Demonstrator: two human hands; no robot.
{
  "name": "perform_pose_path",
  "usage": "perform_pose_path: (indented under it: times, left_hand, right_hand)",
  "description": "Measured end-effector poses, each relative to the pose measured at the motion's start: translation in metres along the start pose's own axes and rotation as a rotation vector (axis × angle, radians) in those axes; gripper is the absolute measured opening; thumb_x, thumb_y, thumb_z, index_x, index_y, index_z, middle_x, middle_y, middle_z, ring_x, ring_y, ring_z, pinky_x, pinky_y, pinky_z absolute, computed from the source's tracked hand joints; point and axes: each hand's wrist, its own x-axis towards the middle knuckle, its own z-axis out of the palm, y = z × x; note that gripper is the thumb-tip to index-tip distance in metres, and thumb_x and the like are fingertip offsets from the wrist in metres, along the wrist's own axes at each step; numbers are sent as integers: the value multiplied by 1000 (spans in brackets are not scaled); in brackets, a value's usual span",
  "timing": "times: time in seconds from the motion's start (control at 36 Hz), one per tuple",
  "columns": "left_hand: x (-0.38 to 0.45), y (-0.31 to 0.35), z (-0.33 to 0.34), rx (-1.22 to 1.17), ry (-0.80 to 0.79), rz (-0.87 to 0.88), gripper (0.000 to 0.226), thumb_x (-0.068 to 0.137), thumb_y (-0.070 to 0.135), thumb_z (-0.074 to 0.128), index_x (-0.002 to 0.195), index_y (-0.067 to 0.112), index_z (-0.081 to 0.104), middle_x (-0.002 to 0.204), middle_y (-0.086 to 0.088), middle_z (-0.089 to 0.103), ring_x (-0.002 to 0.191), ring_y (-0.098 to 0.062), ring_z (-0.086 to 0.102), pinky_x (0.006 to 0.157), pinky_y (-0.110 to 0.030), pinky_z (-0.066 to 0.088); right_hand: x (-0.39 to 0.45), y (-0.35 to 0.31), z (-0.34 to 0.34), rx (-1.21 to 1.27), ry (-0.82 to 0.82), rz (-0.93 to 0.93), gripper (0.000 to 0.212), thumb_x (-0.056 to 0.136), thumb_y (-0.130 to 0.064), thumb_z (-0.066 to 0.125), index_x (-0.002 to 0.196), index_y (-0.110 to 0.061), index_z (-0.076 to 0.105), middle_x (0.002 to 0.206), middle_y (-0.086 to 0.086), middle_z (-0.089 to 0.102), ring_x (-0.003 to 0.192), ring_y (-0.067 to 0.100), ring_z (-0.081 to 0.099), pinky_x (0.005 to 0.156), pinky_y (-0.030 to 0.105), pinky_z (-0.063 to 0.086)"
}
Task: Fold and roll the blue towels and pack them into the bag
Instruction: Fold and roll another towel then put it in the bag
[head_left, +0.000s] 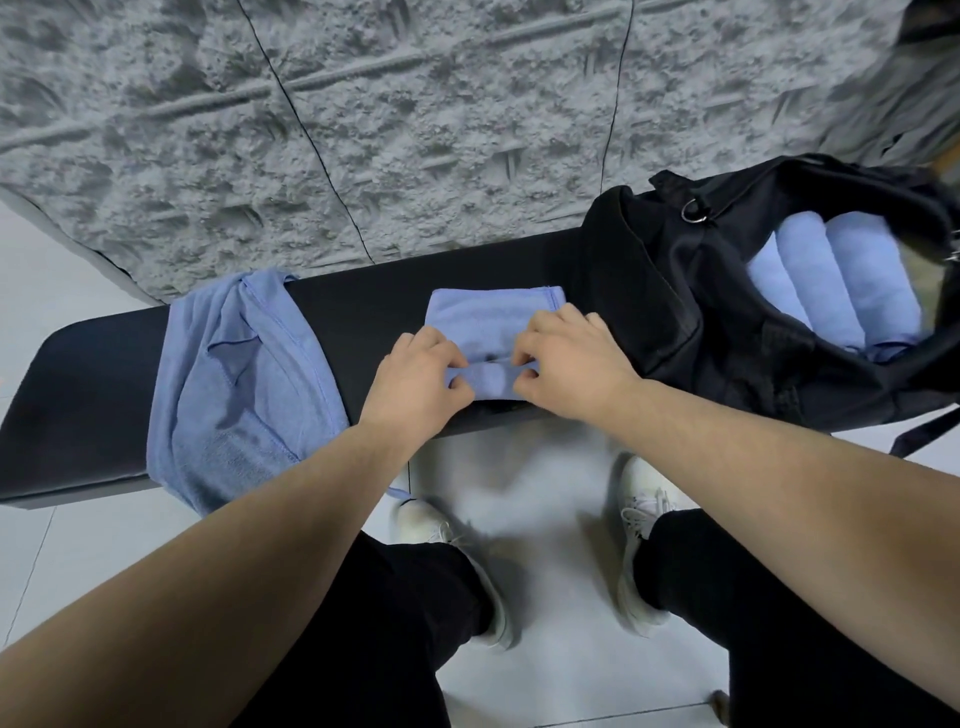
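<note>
Rough grey stone-textured wall panels back a long black padded table (93, 364) on pale floor tiles. At its middle, left hand (415, 376) and right hand (566, 364) both pinch the near rolled edge of a folded blue terry towel (483, 317). Uneven pressure could skew or loosen the roll. Right of it, an open black fabric bag (675, 291) holds rolled towels (841, 280); a rumpled blue towel (234, 395) lies left.

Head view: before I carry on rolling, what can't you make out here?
- Black bag, head view: right side cut off by the frame edge; its depth under the rolled towels is hidden.
- Folded towel: near end covered by left hand and right hand.
- Shoes: blurred.
</note>
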Motion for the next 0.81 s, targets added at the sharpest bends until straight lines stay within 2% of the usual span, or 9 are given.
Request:
perform_pose_path:
  times: [0.11,0.19,0.28,0.36,0.47,0.58,0.72,0.81]
  left_hand:
    - [0,0,-3,-59,44,2,25,86,16,60,110,19,65,100,8,54,97,-22,50,84,-39,46]
    - [0,-1,-3,-35,123,63,19,82,11,62,99,18,65,97,7,58,88,-23,53,78,-41,45]
    - [2,-2,0,36,161,116,15,80,8,63,88,18,70,94,4,65,82,-26,54,74,-42,45]
    - [3,-2,2,47,169,138,17,81,6,62,87,17,73,93,4,68,79,-24,54,70,-39,47]
    - [1,-1,2,63,163,148,19,81,6,61,91,16,75,95,5,70,80,-22,56,66,-31,45]
    - [-1,-3,1,101,131,183,23,77,9,63,97,14,74,97,3,71,82,-26,60,71,-37,48]
    - [-2,-2,0,181,75,170,31,79,22,66,110,20,69,106,8,67,97,-21,58,78,-32,38]
    - [-1,0,1,199,68,146,36,80,21,65,116,21,67,112,7,67,103,-21,58,81,-32,36]
  right_hand:
    - [5,4,-4,35,-36,38,29,91,-24,49,111,-32,69,110,-10,60,108,18,46,87,34,30]
    - [8,6,-3,56,-53,37,32,93,-22,48,116,-33,67,114,-7,61,110,20,48,86,33,31]
    - [7,7,-2,112,-42,26,35,92,-19,50,123,-29,60,112,-2,62,106,23,51,87,34,42]
    - [7,9,-2,120,-16,17,28,93,-17,49,114,-27,65,104,-1,64,99,22,52,80,35,47]
    - [7,8,-3,72,-21,-5,34,95,-16,45,112,-31,71,107,-5,65,103,21,54,77,30,44]
    - [1,4,-3,7,14,-59,34,94,-17,45,115,-24,70,115,-4,66,106,22,53,85,34,44]
    - [-5,2,5,-96,86,-145,31,81,-27,60,106,-14,71,104,-1,64,99,25,52,75,28,24]
    - [-7,1,7,-175,50,-165,40,82,-28,58,119,-14,64,114,0,61,104,24,52,77,28,26]
